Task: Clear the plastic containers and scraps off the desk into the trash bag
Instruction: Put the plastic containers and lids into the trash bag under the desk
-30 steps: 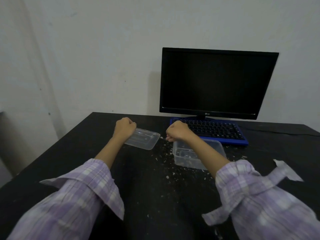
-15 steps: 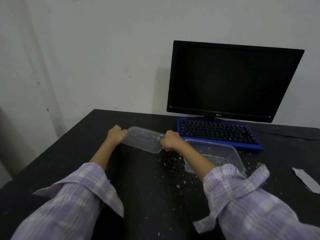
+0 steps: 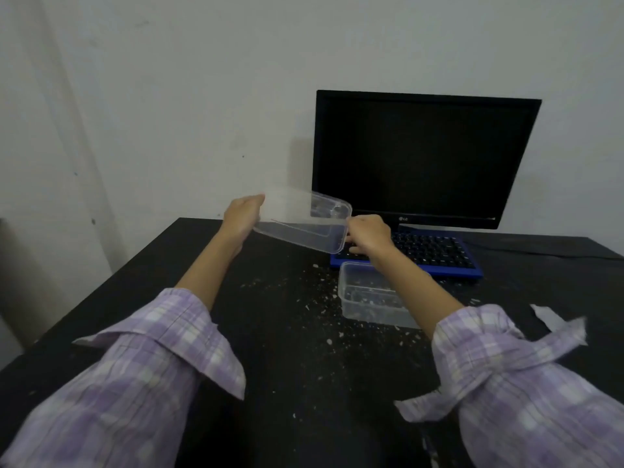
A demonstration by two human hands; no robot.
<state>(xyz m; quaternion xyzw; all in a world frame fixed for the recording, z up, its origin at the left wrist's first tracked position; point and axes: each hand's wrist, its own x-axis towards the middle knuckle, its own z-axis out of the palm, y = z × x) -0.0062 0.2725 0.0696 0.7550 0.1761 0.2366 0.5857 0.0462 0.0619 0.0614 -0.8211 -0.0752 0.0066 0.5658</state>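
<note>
Two purple checked sleeves point(image 3: 162, 349) reach out over the black desk point(image 3: 101, 315). Little white scraps point(image 3: 320, 309) lie all over it. A clear tub point(image 3: 371, 298) sits on the desk under the right arm, just in front of the blue keyboard point(image 3: 435, 253). Above the desk, the left hand point(image 3: 241, 214) and the right hand point(image 3: 366, 231) grip the two ends of a clear lid point(image 3: 304, 222), fingers curled on its edges. A black screen point(image 3: 422, 157) stands behind
</note>
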